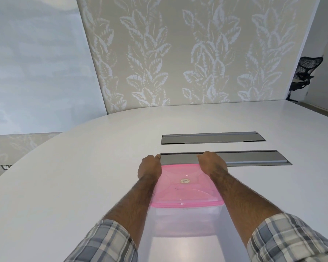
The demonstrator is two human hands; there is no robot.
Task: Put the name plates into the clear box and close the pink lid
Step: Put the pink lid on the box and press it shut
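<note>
Lower centre, our left hand (pixel 150 166) and right hand (pixel 211 163) grip the far corners of the pink lid (pixel 186 188), seated on the clear box (pixel 186 218).

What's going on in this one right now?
A person's left hand and right hand grip the far corners of the pink lid, which sits on the clear box on the white table. Two long grey strips lie beyond the box. Whether the lid is fully pressed shut is unclear.

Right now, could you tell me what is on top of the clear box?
The pink lid, with the left hand and right hand at its far corners; the hands cover those corners.
</note>
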